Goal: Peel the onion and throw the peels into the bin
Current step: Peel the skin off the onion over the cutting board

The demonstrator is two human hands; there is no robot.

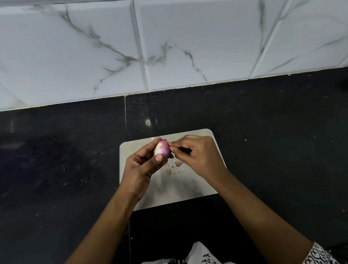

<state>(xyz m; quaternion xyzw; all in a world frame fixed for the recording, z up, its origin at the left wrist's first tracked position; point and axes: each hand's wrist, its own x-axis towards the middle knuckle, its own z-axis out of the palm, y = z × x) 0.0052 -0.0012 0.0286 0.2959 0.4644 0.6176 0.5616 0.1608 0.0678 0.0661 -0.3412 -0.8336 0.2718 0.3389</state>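
A small pink-purple onion (pixel 163 148) with a pale patch is held above the white cutting board (pixel 200 183). My left hand (pixel 141 168) grips it from the left, thumb across its front. My right hand (pixel 198 155) is at the onion's right side, fingertips pinched together at its skin. A few bits of peel (pixel 176 164) lie on the board just below the onion. No bin is in view.
The board rests on a black stone countertop (pixel 282 145) with small specks on it. A white marble-patterned tiled wall (pixel 163 40) rises behind the counter. White patterned clothing (pixel 199 261) shows at the bottom edge.
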